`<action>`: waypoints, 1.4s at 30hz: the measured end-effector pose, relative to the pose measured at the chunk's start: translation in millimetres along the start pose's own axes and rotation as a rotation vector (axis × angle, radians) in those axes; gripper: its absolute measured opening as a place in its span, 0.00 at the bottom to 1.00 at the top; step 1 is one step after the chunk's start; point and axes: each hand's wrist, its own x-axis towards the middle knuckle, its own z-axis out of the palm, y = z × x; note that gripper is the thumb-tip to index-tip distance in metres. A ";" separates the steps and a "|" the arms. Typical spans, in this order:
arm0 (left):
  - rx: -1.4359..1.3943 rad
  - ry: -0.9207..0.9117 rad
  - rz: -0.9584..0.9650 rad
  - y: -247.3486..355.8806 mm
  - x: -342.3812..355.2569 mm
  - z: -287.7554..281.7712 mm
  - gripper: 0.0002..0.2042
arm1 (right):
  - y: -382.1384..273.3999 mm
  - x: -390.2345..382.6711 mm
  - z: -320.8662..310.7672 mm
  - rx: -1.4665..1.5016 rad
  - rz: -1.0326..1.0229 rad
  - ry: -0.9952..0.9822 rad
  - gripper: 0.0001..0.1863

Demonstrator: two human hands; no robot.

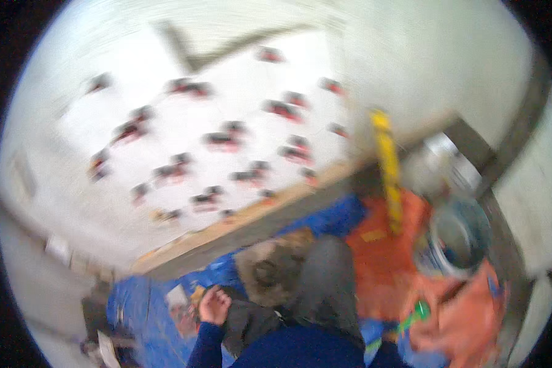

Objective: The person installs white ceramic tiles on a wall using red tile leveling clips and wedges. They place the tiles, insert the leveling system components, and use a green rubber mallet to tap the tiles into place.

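Note:
The picture is motion-blurred. My left hand (214, 304) is raised at the lower middle, fingers loosely curled and apart, with no held thing visible, beside my dark-clad leg (322, 288). My right sleeve (383, 359) shows at the bottom edge near a green tool-like object (421, 310); the hand there is too unclear to read. Ahead lies white tiled flooring (306, 55) dotted with several red-and-black clips (224, 140), bordered by a long pale wooden edge (196, 236). A yellow spirit level (386, 175) leans across that edge at the right.
Below the edge are a blue tarp (135, 300), an orange sheet (374, 276) and a dirty brown patch (257, 257). A bucket (465, 233) stands at the right, with pale items (454, 162) behind it. Grey floor (460, 61) with dark strips surrounds the tiles; blurred clutter (98, 325) lies lower left.

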 end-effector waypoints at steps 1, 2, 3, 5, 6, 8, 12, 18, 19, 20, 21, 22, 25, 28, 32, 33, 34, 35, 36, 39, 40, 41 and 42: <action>-0.058 0.017 -0.083 -0.1 4.9 2.6 0.12 | 1.6 19.7 -14.1 -0.011 0.019 -0.010 0.20; -0.042 0.026 -0.069 0.9 1.8 5.9 0.14 | -4.6 34.7 -30.3 -0.017 0.025 -0.008 0.20; 0.008 0.092 -0.083 1.1 6.5 9.5 0.16 | -13.5 50.3 -48.6 -0.021 0.022 0.006 0.20; 0.106 0.050 -0.031 4.4 7.1 16.8 0.21 | -35.9 57.4 -78.8 -0.001 0.037 0.042 0.20; 0.145 0.025 0.004 4.0 7.7 20.6 0.23 | -49.3 56.7 -92.4 0.023 0.041 0.069 0.20; 0.186 -0.059 0.039 4.9 10.7 26.8 0.23 | -70.7 45.0 -121.0 0.076 0.047 0.127 0.19; 0.114 -0.001 -0.002 -8.2 5.0 21.5 0.22 | -115.8 21.0 -165.9 0.320 -0.022 0.319 0.19; -0.103 -0.048 0.005 -18.7 12.5 -5.3 0.19 | -257.4 -52.6 -365.8 0.940 -0.556 0.750 0.19; -0.087 -0.054 0.012 -18.8 13.7 -9.2 0.18 | -290.1 -65.4 -427.4 1.169 -0.748 0.668 0.16; -0.114 -0.058 0.016 -18.8 14.5 -12.6 0.18 | -320.1 -85.8 -485.2 0.987 -0.850 0.833 0.18; -0.139 -0.077 0.032 -19.1 14.7 -15.7 0.17 | -345.3 -107.8 -544.5 0.959 -0.942 0.761 0.22; -0.155 -0.057 0.036 -19.2 15.4 -18.2 0.16 | -382.5 -128.0 -594.3 0.975 -1.094 0.972 0.28; -0.214 -0.041 0.068 -20.0 15.3 -26.1 0.16 | -451.8 -193.0 -723.1 0.854 -1.327 1.012 0.35; -0.261 -0.068 0.097 -20.3 16.5 -32.9 0.17 | -503.8 -241.4 -803.9 0.444 -1.429 1.319 0.34; -0.272 -0.049 0.121 -20.0 17.6 -40.2 0.16 | -544.3 -274.0 -863.6 0.218 -1.567 1.216 0.33; -0.293 -0.084 0.132 -19.5 16.9 -41.7 0.16 | -552.9 -278.6 -872.8 0.146 -1.568 1.204 0.33; -0.315 -0.120 0.132 -17.2 16.4 -43.1 0.15 | -559.2 -282.2 -878.7 0.089 -1.555 1.209 0.32; -0.335 -0.131 0.133 -15.4 16.3 -43.4 0.15 | -563.7 -284.9 -882.5 0.035 -1.464 1.202 0.31; -0.315 -0.109 0.138 -15.2 14.7 -43.6 0.14 | -565.8 -287.4 -885.3 -0.005 -1.460 1.207 0.30; -0.277 -0.021 0.144 -13.0 11.5 -43.3 0.14 | -570.5 -292.3 -890.6 -0.065 -1.292 1.208 0.29; -0.282 -0.027 0.139 -11.7 10.7 -43.7 0.14 | -572.6 -292.5 -891.0 -0.052 -1.289 1.226 0.30; -0.291 -0.037 0.137 -10.8 10.1 -44.2 0.14 | -575.1 -291.9 -890.8 -0.034 -1.305 1.240 0.30; -0.286 -0.029 0.137 -10.4 9.5 -44.9 0.14 | -577.5 -291.1 -891.5 -0.015 -1.300 1.246 0.30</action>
